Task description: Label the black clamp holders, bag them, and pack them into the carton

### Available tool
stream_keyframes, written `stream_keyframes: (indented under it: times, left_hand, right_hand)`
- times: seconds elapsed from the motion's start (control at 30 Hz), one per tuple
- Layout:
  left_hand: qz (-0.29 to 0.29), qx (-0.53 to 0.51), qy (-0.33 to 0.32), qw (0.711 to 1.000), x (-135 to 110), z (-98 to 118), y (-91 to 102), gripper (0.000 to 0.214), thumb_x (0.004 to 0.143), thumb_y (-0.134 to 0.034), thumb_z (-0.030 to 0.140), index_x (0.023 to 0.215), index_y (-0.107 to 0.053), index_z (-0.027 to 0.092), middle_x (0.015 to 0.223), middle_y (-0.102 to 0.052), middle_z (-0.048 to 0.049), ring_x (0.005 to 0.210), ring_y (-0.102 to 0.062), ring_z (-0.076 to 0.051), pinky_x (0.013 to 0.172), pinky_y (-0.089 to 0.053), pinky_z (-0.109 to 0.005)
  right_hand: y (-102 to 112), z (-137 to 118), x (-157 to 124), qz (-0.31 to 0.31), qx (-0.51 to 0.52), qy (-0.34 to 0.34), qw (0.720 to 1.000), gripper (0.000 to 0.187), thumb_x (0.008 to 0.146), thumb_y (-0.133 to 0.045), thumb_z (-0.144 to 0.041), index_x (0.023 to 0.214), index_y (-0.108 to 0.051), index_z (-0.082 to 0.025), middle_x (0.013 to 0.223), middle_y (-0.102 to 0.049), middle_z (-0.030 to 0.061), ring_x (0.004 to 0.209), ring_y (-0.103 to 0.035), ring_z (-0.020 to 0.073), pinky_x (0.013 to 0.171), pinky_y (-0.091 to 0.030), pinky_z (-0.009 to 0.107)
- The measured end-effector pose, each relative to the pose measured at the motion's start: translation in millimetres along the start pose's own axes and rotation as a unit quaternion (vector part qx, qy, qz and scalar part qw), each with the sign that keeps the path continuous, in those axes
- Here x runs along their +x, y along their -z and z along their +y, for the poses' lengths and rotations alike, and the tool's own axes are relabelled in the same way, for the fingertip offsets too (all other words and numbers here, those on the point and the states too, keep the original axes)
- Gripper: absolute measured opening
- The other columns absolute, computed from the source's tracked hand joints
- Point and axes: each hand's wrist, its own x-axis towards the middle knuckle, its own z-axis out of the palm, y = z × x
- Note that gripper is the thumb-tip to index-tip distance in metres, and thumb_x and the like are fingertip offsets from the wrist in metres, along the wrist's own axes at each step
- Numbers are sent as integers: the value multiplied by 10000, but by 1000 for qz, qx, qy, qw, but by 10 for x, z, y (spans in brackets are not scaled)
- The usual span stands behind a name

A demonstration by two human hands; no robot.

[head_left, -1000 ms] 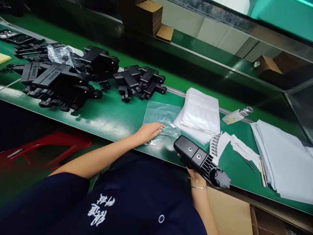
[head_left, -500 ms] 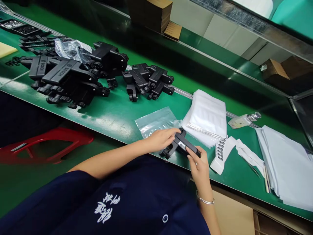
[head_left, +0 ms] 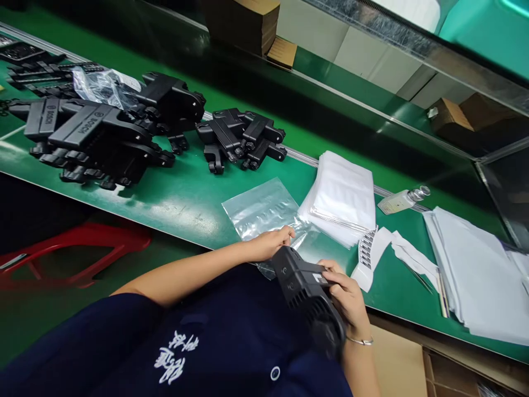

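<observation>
nearest is a dark blue shirt (head_left: 231,342) with white lettering; just beyond it, at the near edge of a glossy green bench (head_left: 190,207), a black device (head_left: 300,284) is held up; its long axis slants across the view, the rounded, slotted end down to the right towards the body, the blocky end with two round marks pointing up and left, towards the left hand (head_left: 268,243); the right hand (head_left: 347,295), a silver bangle (head_left: 360,341) at its wrist, grips the device's side with fingers closed over it; below the bench edge are a red stool (head_left: 103,242) at left and cardboard (head_left: 394,358) at right; the left hand has its fingers curled over a clear bag (head_left: 262,207), though i cannot tell whether they pinch the film; that bag lies on the bench, whose top shines in pale patches; just beside it is a stack of white bags (head_left: 343,187), with a label strip (head_left: 366,256) and folded white sheets (head_left: 479,275) to the right, and piles of black parts (head_left: 86,129) to the left; farther back a small bottle (head_left: 399,202) is by a metal rail (head_left: 301,156); farthest off, brown boxes (head_left: 264,25) stand behind the bench.
</observation>
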Motion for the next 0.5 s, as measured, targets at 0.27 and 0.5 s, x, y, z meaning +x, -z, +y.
stream_keyframes:
  times: [0.27,0.5]
  left_hand:
    - [116,40,-18,992,-229,159,107,188,956,-332,261,1129,-385,206,779,-548,27,706,-557,-151,700,-441,-276]
    - [46,194,-19,980,-365,474,183,250,964,-328,231,1187,-436,198,758,-616,12,622,-597,-172,615,-423,-271]
  right_hand:
    - [24,128,35,39,-175,5,984,284,900,-626,-440,1119,-752,-312,1200,-622,92,1153,-581,254,1009,-462,437]
    - [-346,160,67,197,-261,57,943,304,946,-545,-378,1170,-724,-278,1177,-561,103,1146,-550,251,985,-482,451]
